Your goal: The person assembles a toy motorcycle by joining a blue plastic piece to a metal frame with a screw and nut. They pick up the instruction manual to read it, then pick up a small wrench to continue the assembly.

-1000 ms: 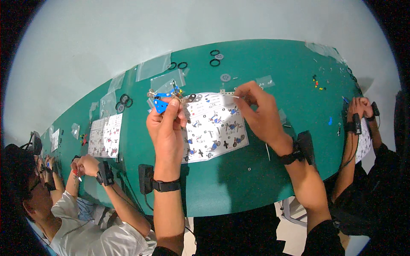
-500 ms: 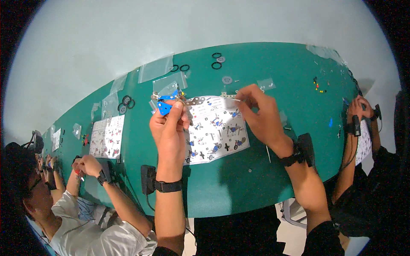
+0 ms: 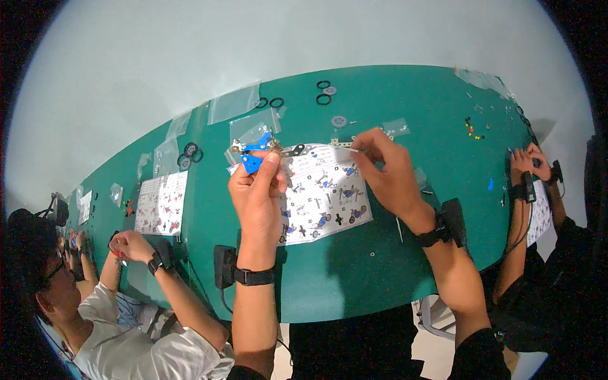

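Between the thumb and fingers of my left hand (image 3: 258, 183) is a partly built model (image 3: 253, 163) of blue plates and perforated metal strips, held above the left edge of a printed instruction sheet (image 3: 326, 196). A dark perforated strip sticks out of the model to the right. My right hand (image 3: 387, 171) is at the sheet's upper right corner, thumb and forefinger pinched on a small thin pale piece (image 3: 351, 150), too small to name. Just behind those fingers lie light perforated strips (image 3: 341, 142).
Black rings (image 3: 323, 99) and a grey wheel (image 3: 339, 121) lie farther back on the green table (image 3: 380, 272). Clear plastic bags (image 3: 234, 103) lie at the back left. A thin rod (image 3: 399, 229) is near my right wrist. Co-workers with similar sheets sit on both sides.
My left hand has shifted slightly right with the model, and its dark strip is turned a little. My right hand keeps its pinch in nearly the same place.
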Action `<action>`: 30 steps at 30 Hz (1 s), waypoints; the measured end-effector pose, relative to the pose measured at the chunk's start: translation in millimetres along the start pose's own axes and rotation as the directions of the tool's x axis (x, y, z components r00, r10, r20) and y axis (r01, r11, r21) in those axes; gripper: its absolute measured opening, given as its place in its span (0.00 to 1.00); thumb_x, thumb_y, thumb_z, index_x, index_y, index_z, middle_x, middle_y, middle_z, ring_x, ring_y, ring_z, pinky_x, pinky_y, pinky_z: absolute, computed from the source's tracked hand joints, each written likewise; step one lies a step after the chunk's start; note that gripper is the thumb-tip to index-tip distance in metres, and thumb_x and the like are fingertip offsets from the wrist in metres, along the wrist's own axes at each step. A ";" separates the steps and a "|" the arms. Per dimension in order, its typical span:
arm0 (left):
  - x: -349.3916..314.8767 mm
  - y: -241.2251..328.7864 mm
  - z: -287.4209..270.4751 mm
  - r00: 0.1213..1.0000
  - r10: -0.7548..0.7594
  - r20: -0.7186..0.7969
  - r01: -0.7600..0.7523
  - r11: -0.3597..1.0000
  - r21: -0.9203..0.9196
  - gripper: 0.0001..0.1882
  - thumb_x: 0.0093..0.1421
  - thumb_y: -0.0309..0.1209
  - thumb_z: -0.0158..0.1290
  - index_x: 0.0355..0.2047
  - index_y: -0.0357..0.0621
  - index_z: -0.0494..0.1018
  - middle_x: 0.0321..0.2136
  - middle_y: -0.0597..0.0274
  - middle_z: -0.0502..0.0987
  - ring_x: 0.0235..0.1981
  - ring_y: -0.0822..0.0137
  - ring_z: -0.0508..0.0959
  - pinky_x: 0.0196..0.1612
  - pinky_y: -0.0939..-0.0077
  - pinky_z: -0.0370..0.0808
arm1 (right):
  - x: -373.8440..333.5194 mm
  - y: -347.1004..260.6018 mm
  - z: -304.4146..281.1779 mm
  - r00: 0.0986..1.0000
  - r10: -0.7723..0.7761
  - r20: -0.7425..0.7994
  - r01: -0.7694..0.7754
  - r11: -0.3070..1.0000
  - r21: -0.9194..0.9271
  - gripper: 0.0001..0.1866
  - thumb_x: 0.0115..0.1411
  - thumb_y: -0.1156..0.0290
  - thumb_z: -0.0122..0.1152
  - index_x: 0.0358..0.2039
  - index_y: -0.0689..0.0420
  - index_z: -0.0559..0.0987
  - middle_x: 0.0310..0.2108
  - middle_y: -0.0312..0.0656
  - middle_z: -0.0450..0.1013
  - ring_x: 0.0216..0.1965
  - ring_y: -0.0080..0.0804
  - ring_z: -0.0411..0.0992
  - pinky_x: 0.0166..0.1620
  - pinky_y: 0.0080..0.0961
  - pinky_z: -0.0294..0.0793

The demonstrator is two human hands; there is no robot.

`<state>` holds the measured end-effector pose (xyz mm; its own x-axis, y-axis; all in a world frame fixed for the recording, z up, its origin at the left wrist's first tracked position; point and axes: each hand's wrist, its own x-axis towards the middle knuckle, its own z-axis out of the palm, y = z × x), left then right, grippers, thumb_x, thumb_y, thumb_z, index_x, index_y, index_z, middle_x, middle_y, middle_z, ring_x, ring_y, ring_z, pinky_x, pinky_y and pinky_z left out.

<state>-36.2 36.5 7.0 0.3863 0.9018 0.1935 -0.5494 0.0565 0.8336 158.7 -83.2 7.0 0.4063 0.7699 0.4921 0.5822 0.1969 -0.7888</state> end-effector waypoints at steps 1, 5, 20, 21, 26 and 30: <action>-0.1 0.8 0.3 1.000 -0.011 -0.004 0.012 1.000 0.013 0.04 0.67 0.26 0.58 0.36 0.39 0.79 0.27 0.65 0.78 0.24 0.77 0.73 0.25 0.82 0.68 | 0.2 -0.3 0.0 1.000 0.016 0.010 -0.016 1.000 -0.001 0.07 0.64 0.76 0.62 0.42 0.59 0.77 0.32 0.46 0.80 0.31 0.35 0.80 0.36 0.30 0.77; 1.3 -2.6 1.8 1.000 -0.013 -0.014 0.014 1.000 0.021 0.04 0.67 0.27 0.59 0.35 0.39 0.79 0.26 0.66 0.78 0.23 0.78 0.72 0.25 0.83 0.67 | 0.9 -2.9 -1.7 0.997 0.054 0.046 -0.052 0.998 -0.048 0.07 0.65 0.75 0.62 0.43 0.59 0.77 0.33 0.46 0.80 0.32 0.36 0.80 0.36 0.31 0.77; 1.0 -4.0 6.4 0.996 -0.036 -0.076 0.043 0.995 0.088 0.03 0.66 0.26 0.60 0.34 0.40 0.80 0.23 0.69 0.76 0.22 0.79 0.70 0.25 0.83 0.65 | 3.3 5.5 -0.1 0.986 0.093 0.140 -0.078 0.992 -0.103 0.11 0.66 0.73 0.60 0.48 0.60 0.78 0.38 0.52 0.81 0.38 0.47 0.82 0.41 0.36 0.80; 1.4 -5.6 3.9 0.997 -0.037 -0.063 0.044 0.993 0.105 0.04 0.66 0.28 0.60 0.35 0.42 0.79 0.26 0.68 0.77 0.23 0.79 0.72 0.25 0.83 0.67 | 3.2 5.0 -0.3 0.986 0.092 0.140 -0.078 0.992 -0.103 0.11 0.66 0.73 0.60 0.48 0.60 0.78 0.38 0.52 0.81 0.38 0.47 0.82 0.41 0.36 0.80; 1.3 -7.5 2.2 0.999 -0.035 -0.015 0.037 0.986 0.164 0.06 0.67 0.31 0.60 0.35 0.42 0.79 0.29 0.67 0.79 0.25 0.78 0.74 0.26 0.82 0.68 | 2.3 2.8 0.0 0.980 0.095 0.175 -0.065 0.984 -0.167 0.12 0.65 0.73 0.60 0.48 0.61 0.79 0.40 0.52 0.81 0.40 0.48 0.81 0.43 0.36 0.80; 0.3 -10.2 3.2 0.999 -0.045 -0.012 0.047 0.986 0.159 0.06 0.66 0.31 0.60 0.35 0.42 0.79 0.28 0.67 0.79 0.25 0.78 0.74 0.25 0.82 0.68 | 1.0 2.6 -0.7 0.977 0.106 0.184 -0.077 0.985 -0.157 0.12 0.65 0.73 0.60 0.48 0.61 0.79 0.40 0.52 0.81 0.40 0.48 0.81 0.43 0.36 0.80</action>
<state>-28.1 34.8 0.2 0.4021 0.9033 0.1494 -0.4059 0.0295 0.9134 161.1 -82.3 5.7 0.3292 0.8849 0.3295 0.6526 0.0390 -0.7567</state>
